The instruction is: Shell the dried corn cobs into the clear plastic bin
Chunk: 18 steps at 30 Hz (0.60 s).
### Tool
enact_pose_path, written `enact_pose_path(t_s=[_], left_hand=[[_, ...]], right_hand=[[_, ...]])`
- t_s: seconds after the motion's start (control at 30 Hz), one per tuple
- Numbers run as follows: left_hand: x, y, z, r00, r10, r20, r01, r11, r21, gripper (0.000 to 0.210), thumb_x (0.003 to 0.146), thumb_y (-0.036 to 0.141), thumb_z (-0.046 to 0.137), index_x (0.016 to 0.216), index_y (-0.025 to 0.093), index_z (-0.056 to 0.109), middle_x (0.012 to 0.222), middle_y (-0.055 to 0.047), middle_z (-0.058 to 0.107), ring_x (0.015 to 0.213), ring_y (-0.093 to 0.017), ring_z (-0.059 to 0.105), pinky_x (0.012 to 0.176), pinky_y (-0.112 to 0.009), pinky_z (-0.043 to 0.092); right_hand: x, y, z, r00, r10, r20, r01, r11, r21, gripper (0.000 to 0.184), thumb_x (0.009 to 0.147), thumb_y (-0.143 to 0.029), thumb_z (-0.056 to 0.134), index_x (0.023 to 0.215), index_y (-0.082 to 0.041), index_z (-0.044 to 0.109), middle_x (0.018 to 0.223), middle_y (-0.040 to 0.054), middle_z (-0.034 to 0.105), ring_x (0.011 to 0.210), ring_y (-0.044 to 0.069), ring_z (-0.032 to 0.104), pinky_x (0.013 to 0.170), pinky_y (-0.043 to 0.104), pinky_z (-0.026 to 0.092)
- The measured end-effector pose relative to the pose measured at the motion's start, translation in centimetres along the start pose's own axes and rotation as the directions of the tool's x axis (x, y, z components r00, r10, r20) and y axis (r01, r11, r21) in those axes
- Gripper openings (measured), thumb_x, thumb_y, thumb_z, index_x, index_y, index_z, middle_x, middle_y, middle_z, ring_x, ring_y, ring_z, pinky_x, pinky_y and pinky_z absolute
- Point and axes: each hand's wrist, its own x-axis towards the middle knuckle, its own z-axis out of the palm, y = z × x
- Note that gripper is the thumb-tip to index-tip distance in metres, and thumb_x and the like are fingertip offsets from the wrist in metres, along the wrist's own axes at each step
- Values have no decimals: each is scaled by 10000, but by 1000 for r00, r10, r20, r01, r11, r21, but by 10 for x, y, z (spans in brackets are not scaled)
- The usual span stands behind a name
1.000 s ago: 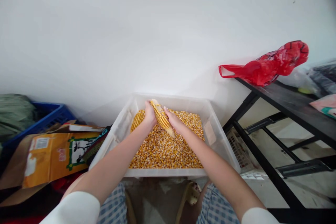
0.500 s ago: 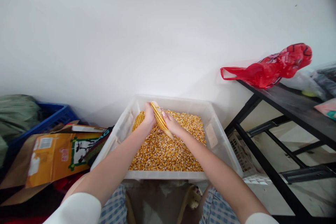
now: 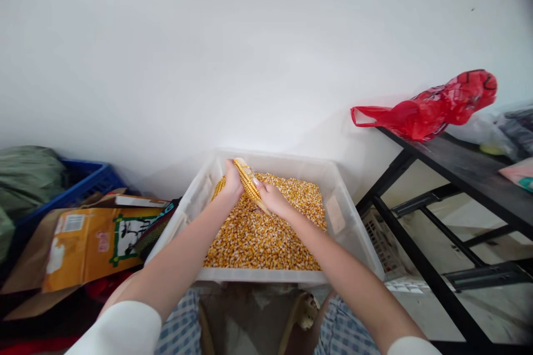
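Note:
A partly stripped corn cob is held slantwise between my two hands, over a white plastic bin. My left hand is closed round its left side, near the upper end. On the cob's right side my right hand grips it, with the thumb pressed by the bare strip. Yellow kernels still cover the side facing me. Loose corn kernels fill the bin below. Another corn cob lies in the bin at the left, partly hidden by my left hand.
A black metal shelf with a red plastic bag stands on the right. At left are a flattened cardboard box, a blue crate and a green sack. The white wall rises behind the bin.
Both hands and the cob have shifted slightly up and left. More of the second cob is covered by my left hand. Both hands keep their hold.

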Motion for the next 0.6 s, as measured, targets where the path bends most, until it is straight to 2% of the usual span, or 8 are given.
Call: enact_pose_path(t_s=[0.17, 0.27, 0.37, 0.43, 0.5, 0.6], left_hand=[[-1, -2, 0, 999, -43, 4, 43, 999, 12, 382, 764, 492, 259, 620, 184, 433, 482, -27, 461, 544, -179, 546, 501, -276, 456], [-4, -3, 0, 998, -66, 13, 66, 998, 21, 390, 773, 480, 250, 622, 179, 446, 490, -34, 468, 543, -181, 550, 484, -274, 452], [-6, -1, 3, 999, -36, 19, 36, 999, 6, 397, 775, 481, 237, 626, 179, 448, 478, -22, 452, 527, -169, 543, 477, -262, 445], [-6, 1, 4, 1000, 6, 21, -6, 1000, 0, 424, 764, 518, 226, 630, 180, 445, 482, -17, 456, 499, -158, 529, 467, -256, 437], [-4, 2, 4, 1000, 1, 31, -2, 1000, 17, 468, 741, 568, 216, 632, 177, 448, 487, -23, 470, 467, -160, 512, 456, -273, 434], [0, 3, -1, 999, -27, 26, 25, 999, 48, 519, 727, 597, 183, 629, 168, 459, 479, -40, 482, 440, -171, 495, 441, -295, 427]], right_hand=[[-2, -5, 7, 999, 14, -51, -21, 991, -135, 639, 825, -600, 88, 888, -159, 546, 646, 48, 561, 517, 119, 524, 596, 251, 409], [2, -1, 8, 995, 52, -87, -64, 987, -145, 593, 851, -549, 97, 909, -156, 538, 659, 55, 560, 519, 126, 521, 610, 270, 413], [7, 3, 1, 978, 90, -186, -106, 992, -74, 505, 863, -503, 182, 945, -146, 531, 774, 78, 572, 643, 138, 544, 652, 278, 429], [8, 4, -9, 985, 133, -111, -125, 989, 73, 508, 850, -532, 196, 1019, -165, 503, 814, 69, 572, 643, 131, 546, 612, 277, 445], [6, 1, -18, 987, 145, 67, -157, 960, 233, 570, 818, -602, 171, 1083, -197, 472, 826, 57, 574, 602, 127, 548, 536, 273, 452], [0, -5, -25, 956, 86, 279, -176, 932, 316, 595, 761, -664, 263, 1115, -227, 457, 853, 48, 578, 572, 122, 552, 480, 264, 456]])
